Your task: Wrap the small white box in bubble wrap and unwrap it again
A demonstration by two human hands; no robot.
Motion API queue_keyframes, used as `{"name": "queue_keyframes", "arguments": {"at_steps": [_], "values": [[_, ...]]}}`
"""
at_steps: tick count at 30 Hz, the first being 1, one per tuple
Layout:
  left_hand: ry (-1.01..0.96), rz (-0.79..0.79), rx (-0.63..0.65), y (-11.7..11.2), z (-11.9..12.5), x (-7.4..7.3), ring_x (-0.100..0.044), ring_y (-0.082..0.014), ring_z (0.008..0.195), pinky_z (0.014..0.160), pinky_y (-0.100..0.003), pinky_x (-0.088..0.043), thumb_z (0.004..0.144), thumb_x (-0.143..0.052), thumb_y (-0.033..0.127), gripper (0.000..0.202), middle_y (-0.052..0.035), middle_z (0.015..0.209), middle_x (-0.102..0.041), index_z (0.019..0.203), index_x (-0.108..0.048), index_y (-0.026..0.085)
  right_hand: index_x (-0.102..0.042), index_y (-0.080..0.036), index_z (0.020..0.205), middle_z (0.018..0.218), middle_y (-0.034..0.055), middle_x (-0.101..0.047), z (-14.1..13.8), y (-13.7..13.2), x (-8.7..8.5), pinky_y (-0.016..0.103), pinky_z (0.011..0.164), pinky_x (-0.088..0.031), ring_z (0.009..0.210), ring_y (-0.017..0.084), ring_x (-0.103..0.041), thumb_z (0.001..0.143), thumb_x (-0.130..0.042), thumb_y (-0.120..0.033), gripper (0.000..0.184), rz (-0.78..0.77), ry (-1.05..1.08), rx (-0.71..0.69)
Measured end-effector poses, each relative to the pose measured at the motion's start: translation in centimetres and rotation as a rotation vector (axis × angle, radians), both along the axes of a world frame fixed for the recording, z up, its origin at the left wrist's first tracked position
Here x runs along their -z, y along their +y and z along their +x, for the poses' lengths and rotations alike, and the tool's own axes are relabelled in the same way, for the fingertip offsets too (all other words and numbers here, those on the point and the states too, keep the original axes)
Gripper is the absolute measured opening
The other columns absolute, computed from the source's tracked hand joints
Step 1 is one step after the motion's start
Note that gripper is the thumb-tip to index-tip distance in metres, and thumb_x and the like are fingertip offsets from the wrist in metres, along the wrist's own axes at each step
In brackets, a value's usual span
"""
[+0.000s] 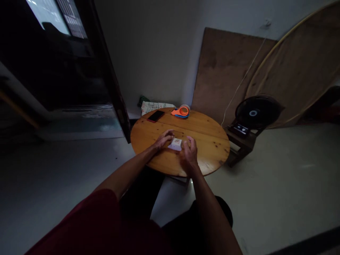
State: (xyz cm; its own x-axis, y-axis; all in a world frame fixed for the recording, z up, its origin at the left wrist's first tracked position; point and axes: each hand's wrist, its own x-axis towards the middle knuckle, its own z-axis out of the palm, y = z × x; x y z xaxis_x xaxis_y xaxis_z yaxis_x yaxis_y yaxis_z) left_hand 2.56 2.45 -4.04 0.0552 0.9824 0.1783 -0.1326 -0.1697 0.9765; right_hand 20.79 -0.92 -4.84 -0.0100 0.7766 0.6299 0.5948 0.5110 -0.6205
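Observation:
A small white box (176, 142) with a faint reddish print on top sits near the middle of a round wooden table (209, 136). Something pale and flat shows beneath its front edge; I cannot tell if it is paper, film or a reflection. My left hand (164, 139) is at the box's left side, fingers stretched out and thumb apart, fingertips close to it. To the right of the box is my right hand (190, 150), its fingers half curled and raised, with a gap from the thumb. Contact with the box is unclear at this size.
An orange tape dispenser (181, 111) and a dark phone (156, 116) lie at the table's far side. Behind them is a printed bag (156, 105). A black fan (256, 111) stands on a wooden stool (243, 141) to the right. Boards (217, 71) lean against the wall.

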Motion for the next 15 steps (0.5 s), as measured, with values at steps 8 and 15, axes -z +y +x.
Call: {"name": "queue_keyframes", "arguments": {"at_steps": [8,15], "values": [[-0.051,-0.021,-0.117,0.89,0.02,0.49,-0.058,-0.0135,0.081,0.071,-0.026,-0.046,0.066,-0.067,0.032,0.047,-0.0066,0.097,-0.061,0.108,-0.057,0.014,-0.059,-0.016,0.108,0.109,0.0129,-0.063,0.01,1.14,0.78,0.037,0.091,-0.042,0.103,0.021,-0.055,0.091,-0.030,-0.030,0.037,-0.056,0.179,0.076],[-0.061,-0.031,-0.109,0.25,-0.04,0.55,-0.057,-0.0131,0.082,0.073,-0.026,-0.044,0.065,-0.070,0.034,0.045,-0.0062,0.097,-0.063,0.104,-0.059,0.015,-0.060,-0.015,0.105,0.108,0.0129,-0.063,0.18,0.31,0.29,0.039,0.093,-0.041,0.102,0.022,-0.054,0.091,-0.033,-0.032,0.035,-0.137,0.223,0.018]]}}
